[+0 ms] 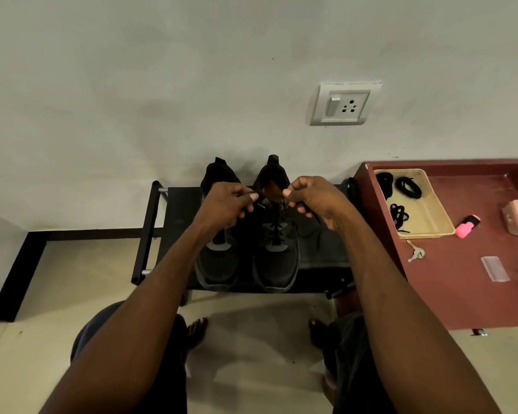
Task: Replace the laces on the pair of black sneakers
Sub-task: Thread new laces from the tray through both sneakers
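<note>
— So why pinch with both hands?
— Your left hand (226,204) and right hand (313,201) each clamp a lace end over the right sneaker (277,234), probably evening tension. Spare laces (407,186) wait at two o'clock.

Dim, even indoor light with a greenish-grey cast; no source shows. The wall (132,85) carries faint smudgy shadows, and soft shadows spread on the floor (251,339) below the arms. The black sneakers (248,234) merge into the dark rack (180,216), detail lost. Wide-angle distortion bends the edges. The picture is slightly soft throughout, without glare.
</note>
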### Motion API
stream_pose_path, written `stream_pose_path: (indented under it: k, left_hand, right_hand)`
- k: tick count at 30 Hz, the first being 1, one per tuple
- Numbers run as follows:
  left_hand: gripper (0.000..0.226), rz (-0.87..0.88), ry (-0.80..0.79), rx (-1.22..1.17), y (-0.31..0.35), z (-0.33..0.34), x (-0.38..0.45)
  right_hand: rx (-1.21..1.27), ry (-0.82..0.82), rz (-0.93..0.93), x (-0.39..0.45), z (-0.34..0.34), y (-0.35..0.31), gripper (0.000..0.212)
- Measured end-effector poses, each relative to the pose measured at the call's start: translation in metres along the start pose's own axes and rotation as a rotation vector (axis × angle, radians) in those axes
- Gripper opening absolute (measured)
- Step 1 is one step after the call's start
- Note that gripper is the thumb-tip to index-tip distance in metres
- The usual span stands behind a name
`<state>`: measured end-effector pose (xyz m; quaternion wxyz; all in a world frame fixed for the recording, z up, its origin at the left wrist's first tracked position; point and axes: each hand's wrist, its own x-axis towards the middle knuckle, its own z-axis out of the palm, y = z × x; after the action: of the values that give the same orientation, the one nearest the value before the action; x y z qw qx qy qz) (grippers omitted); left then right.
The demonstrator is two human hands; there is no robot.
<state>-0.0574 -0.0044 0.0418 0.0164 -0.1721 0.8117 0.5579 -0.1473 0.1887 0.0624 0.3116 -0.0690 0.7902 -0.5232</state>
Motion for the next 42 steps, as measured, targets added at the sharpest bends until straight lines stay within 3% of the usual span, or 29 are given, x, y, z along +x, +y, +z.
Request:
stream_pose_path:
  k: [3,6,8,10,12,13,16,19,27,29,33,37,42]
  left_hand:
    - [0.013,-0.075,0.249,-0.04,-0.009,-0.011,0.005]
    - [0.023,-0.036,0.378,0.366,-0.014,-0.008,0.004]
    - [0.047,0.135,0.279,0.532,-0.008,0.001,0.001]
    - [0.062,0.257,0.027,0.395,0.0,0.008,-0.001]
    - [0.052,0.257,-0.137,0.253,0.002,0.018,-0.004]
    - [0.043,0.256,-0.139,0.228,0.0,0.023,-0.003]
    - [0.028,0.277,-0.066,0.157,-0.005,0.029,-0.001]
    - [0.025,0.314,-0.008,0.113,-0.005,0.034,0.0]
    - [0.01,0.229,0.154,-0.022,-0.001,0.046,0.007]
    - [0.01,0.236,0.228,0.054,-0.002,0.05,0.008]
    - [0.013,0.285,0.278,0.349,-0.022,0.062,0.02]
    - [0.016,0.317,0.258,0.455,-0.038,0.073,0.023]
    - [0.015,0.446,0.231,0.538,-0.043,0.079,0.021]
  right_hand:
    - [0.04,0.001,0.004,0.004,-0.008,0.002,0.017]
    - [0.069,0.013,0.014,0.004,-0.005,0.003,0.017]
    - [0.042,0.037,0.012,0.002,0.002,0.004,0.004]
    - [0.003,0.043,-0.009,0.001,0.007,0.005,0.009]
    - [0.03,0.03,-0.023,0.002,0.009,0.003,0.008]
    - [0.065,0.01,-0.025,0.003,0.009,0.002,0.004]
    - [0.114,-0.033,-0.005,0.005,0.008,0.0,0.013]
    - [0.138,0.022,0.001,0.004,0.007,0.001,0.009]
    - [0.131,0.098,0.019,0.009,0.008,0.004,0.005]
    - [-0.016,0.122,-0.001,0.013,0.009,0.008,0.017]
    - [-0.662,0.051,-0.089,0.013,0.017,0.014,0.046]
    - [-0.689,0.032,-0.054,0.007,0.02,0.013,0.053]
    - [-0.614,0.043,-0.025,0.009,0.016,0.015,0.046]
